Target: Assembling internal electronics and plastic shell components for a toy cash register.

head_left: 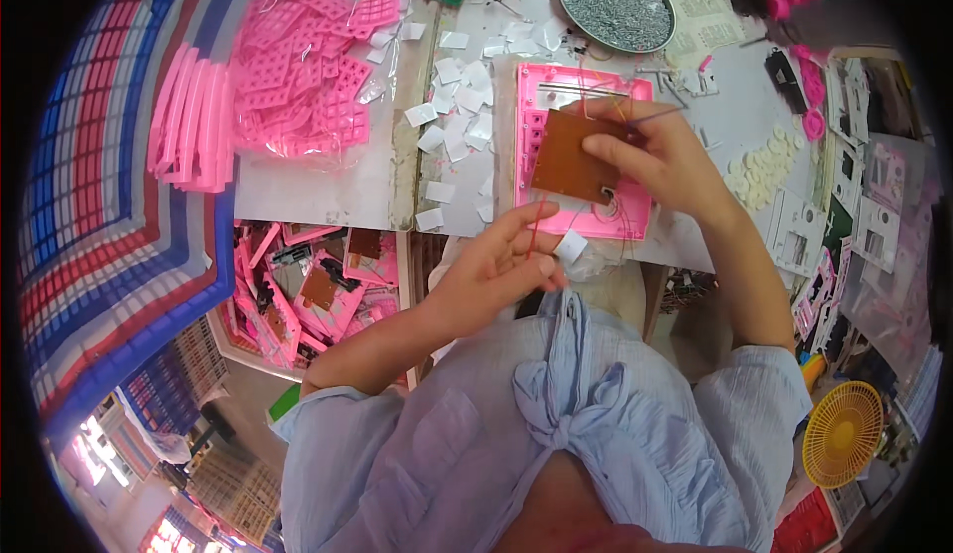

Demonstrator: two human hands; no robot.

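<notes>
A brown circuit board is tilted over an open pink plastic casing on the bench. My right hand grips this board at its right edge, thumb flat on top and fingers hidden beneath. Thin coloured wires run from the board and past the casing's edges. Just in front of the casing is my left hand, its fingers curled, with a small white square piece at the fingertips. A red wire crosses the left fingers.
Several white squares lie left of the casing. Beyond them is a clear bag of pink keypad parts. A round tray of small metal pieces stands at the back; white round parts lie right. A box of pink casings sits lower left.
</notes>
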